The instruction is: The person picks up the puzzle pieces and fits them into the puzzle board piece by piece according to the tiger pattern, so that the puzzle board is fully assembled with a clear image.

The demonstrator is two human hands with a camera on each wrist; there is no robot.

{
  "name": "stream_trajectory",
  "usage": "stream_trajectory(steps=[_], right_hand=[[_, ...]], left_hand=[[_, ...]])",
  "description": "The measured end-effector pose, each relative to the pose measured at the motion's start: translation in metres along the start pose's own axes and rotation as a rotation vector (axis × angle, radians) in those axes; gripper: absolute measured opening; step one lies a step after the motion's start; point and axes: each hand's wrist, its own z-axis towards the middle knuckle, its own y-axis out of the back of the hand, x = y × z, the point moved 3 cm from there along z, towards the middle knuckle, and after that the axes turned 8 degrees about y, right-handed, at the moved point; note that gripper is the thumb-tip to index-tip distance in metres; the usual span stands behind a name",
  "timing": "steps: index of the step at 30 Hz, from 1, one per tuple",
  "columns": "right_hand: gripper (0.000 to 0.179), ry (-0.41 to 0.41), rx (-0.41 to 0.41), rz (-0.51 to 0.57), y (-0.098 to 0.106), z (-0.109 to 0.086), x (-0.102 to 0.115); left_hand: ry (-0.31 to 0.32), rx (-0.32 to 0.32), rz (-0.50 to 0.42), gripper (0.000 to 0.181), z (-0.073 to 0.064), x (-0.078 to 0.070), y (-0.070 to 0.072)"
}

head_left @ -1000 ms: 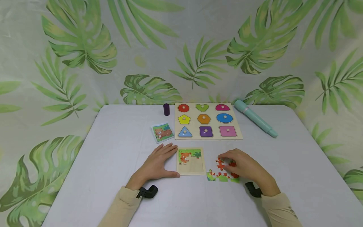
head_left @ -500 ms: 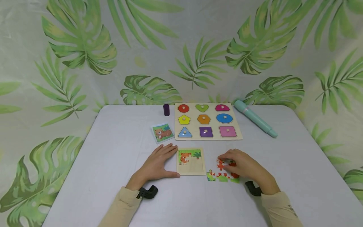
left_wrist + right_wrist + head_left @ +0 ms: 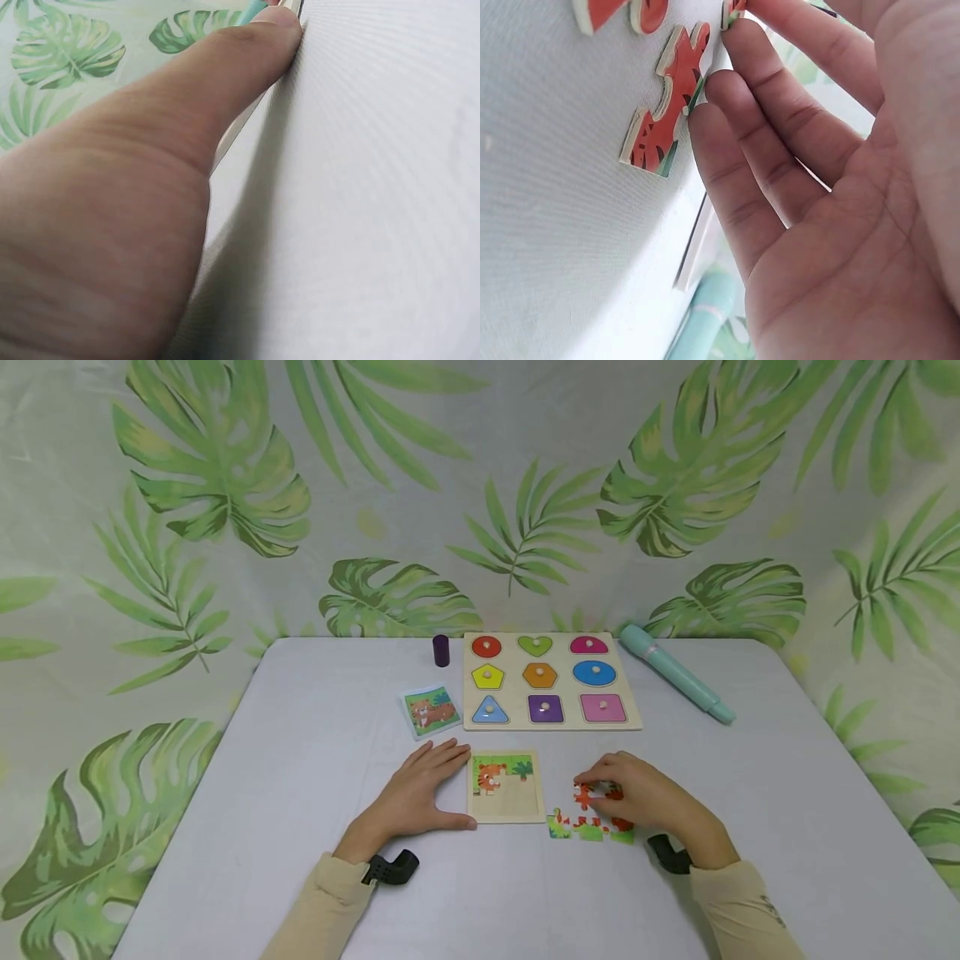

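Observation:
My left hand (image 3: 415, 792) lies flat beside a small square wooden jigsaw tray (image 3: 517, 808), fingertips at its upper left edge and straight thumb at its lower left corner. The tray's top and left hold joined tiger-picture pieces; bare wood shows elsewhere. To its right, my right hand (image 3: 639, 789) pinches an orange tiger puzzle piece (image 3: 582, 797) between thumb and forefinger, low over the table. Several loose pieces (image 3: 590, 832) lie below that hand, partly covered by it. In the right wrist view, a striped orange piece (image 3: 679, 75) lies near the other fingertips.
Behind the tray lies a wooden shape board (image 3: 513, 720) with knobbed, coloured shapes. A tiger picture card (image 3: 431, 710) is at its left, with a dark purple cylinder (image 3: 441, 651) farther back. A mint-green wand-like tube (image 3: 675, 672) lies at the back right.
My right hand and the pinched piece have shifted only very slightly. The left hand and the tray stay in place.

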Motion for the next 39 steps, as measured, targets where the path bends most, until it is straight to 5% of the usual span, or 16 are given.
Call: stream_trajectory(steps=[39], right_hand=[[0.036, 0.005, -0.025, -0.019, 0.012, 0.017, 0.018]], left_hand=[[-0.008, 0.004, -0.01, 0.107, 0.0, 0.0, 0.0]])
